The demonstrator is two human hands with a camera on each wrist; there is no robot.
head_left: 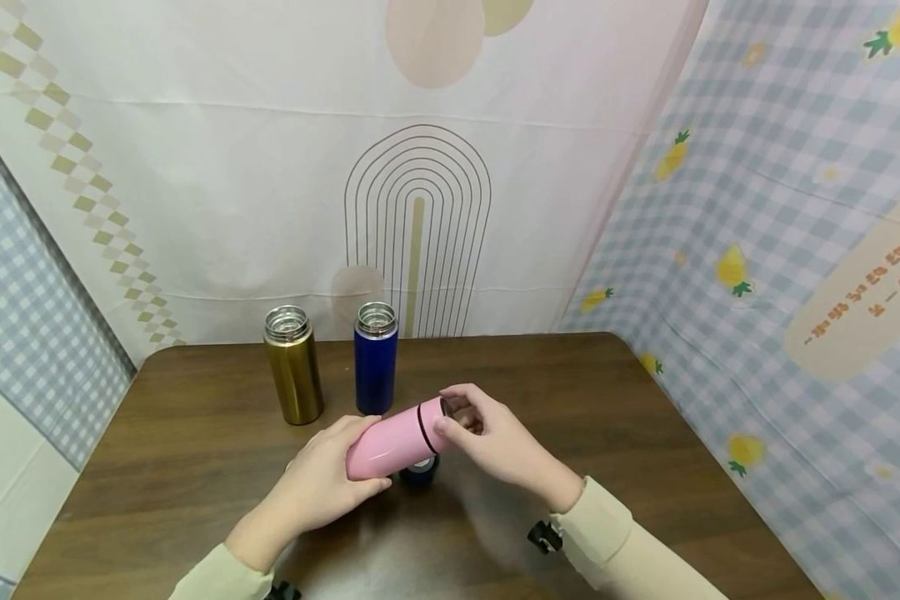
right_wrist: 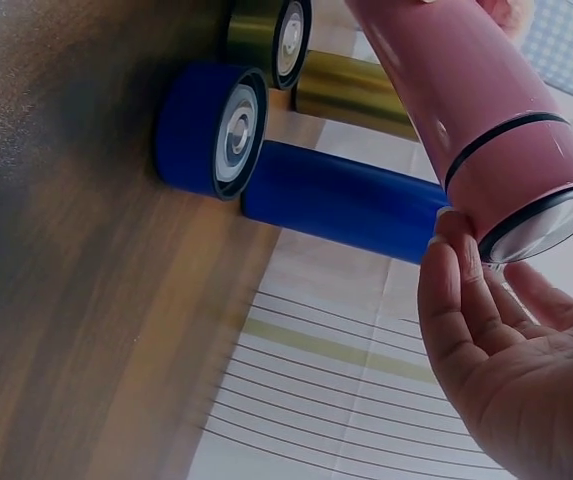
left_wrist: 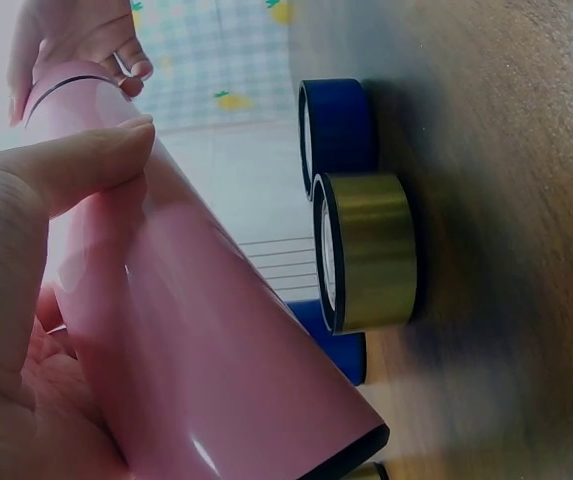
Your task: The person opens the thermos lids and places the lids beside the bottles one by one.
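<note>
A pink thermos bottle (head_left: 388,447) is held above the table, tilted, its lid end pointing up and to the right. My left hand (head_left: 322,479) grips its body, thumb along one side in the left wrist view. The bottle's pink lid (right_wrist: 516,180) sits on it below a black ring, with a silvery disc on top. My right hand (head_left: 506,446) pinches this lid between thumb and fingertips. Beneath the bottle, a blue lid (right_wrist: 206,130) stands on the table, its inner side facing up. A gold lid (left_wrist: 376,250) stands beside it, hidden in the head view.
A gold bottle (head_left: 295,375) and a blue bottle (head_left: 375,371), both lidless with bare steel necks, stand upright towards the back of the brown wooden table (head_left: 540,367). Printed cloth (head_left: 270,192) hangs behind the table, and checked cloth (head_left: 720,208) hangs at its right.
</note>
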